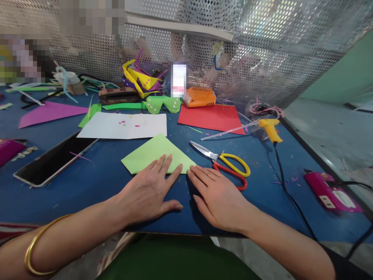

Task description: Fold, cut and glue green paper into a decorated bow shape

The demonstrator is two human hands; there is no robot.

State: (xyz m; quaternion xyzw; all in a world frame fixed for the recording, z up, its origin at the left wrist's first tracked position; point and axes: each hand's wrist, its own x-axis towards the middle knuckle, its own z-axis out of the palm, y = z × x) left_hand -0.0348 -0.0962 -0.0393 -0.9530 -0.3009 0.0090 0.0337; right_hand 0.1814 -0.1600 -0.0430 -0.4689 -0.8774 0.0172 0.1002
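The blue table carries the work, with a red sheet and a white sheet lying farther back. Near the front edge lies the folded light-green paper, a triangle pointing away. The step looks like creasing a fold; the next move calls for firm, even pressure along the near edge. The left hand lies flat, fingers spread on the paper. The right hand, also flat and holding nothing, seems to touch the paper's corner, just beside the scissors.
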